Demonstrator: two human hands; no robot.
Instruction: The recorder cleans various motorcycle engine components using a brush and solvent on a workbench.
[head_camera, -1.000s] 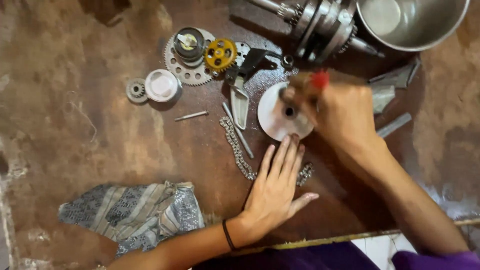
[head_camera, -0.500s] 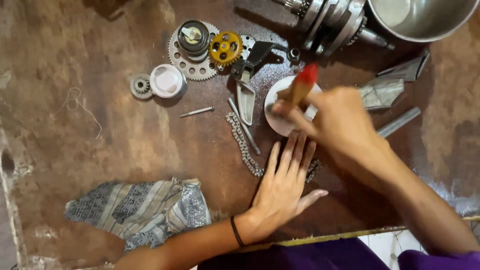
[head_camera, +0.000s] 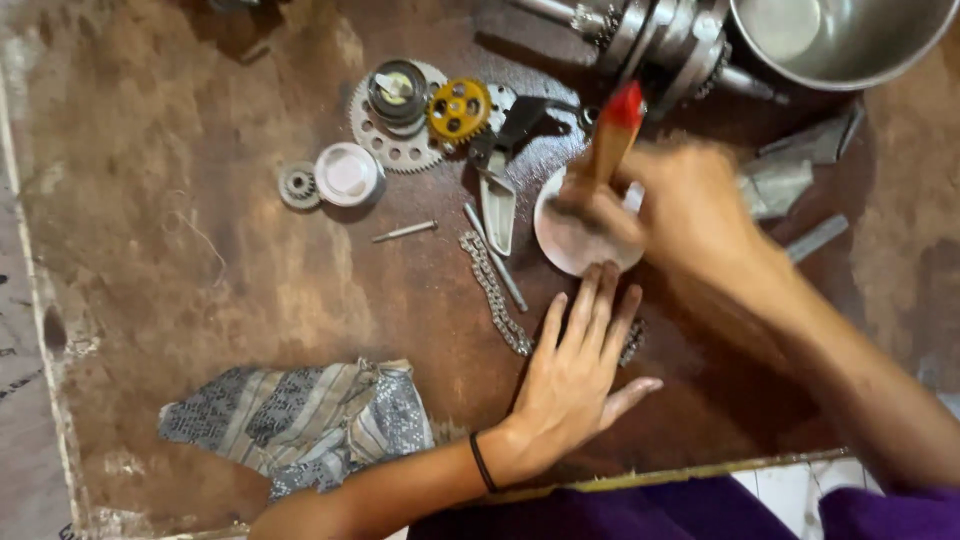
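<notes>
My right hand (head_camera: 690, 215) grips a brush (head_camera: 612, 145) with a wooden, red-tipped handle and holds it over a round white metal part (head_camera: 570, 245) on the brown table. My left hand (head_camera: 575, 375) lies flat with its fingers spread, just below that part, the fingertips touching its lower edge. A loop of timing chain (head_camera: 492, 290) runs out from under the left hand toward the upper left. The right hand is motion-blurred.
At the back stand a large toothed sprocket (head_camera: 385, 150), a yellow gear (head_camera: 459, 108), a white cap (head_camera: 347, 174), a small gear (head_camera: 297, 184), a crankshaft (head_camera: 665, 40) and a steel bowl (head_camera: 850, 40). A patterned rag (head_camera: 300, 420) lies front left. Thin pins (head_camera: 405, 231) lie loose.
The right hand has tilted the brush and moved it across the white part. The left hand has stayed flat on the table. The camera view has shifted slightly.
</notes>
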